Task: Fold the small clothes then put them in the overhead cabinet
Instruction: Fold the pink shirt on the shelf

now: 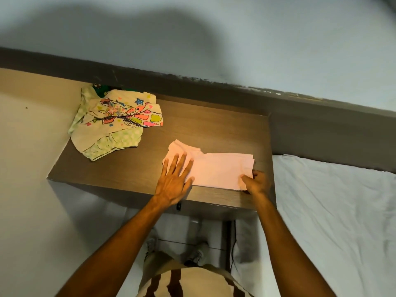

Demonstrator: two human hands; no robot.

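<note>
A small pale pink garment [216, 169] lies partly folded on the brown wooden table [214, 129], near its front right corner. My left hand [174, 181] rests flat on the garment's left end, fingers spread. My right hand [256, 182] pinches the garment's right front corner between thumb and fingers. At the table's back left lies a crumpled pile of small clothes [113, 121]: a cream top with a bright cartoon print over a green checked piece, with something dark green [100, 91] peeking out behind. The overhead cabinet is out of view.
A bed with a white sheet [334, 211] adjoins the table on the right. A dark headboard ledge [192, 86] runs behind the table under a pale wall. The floor and my shoes [196, 254] show below the table's front edge.
</note>
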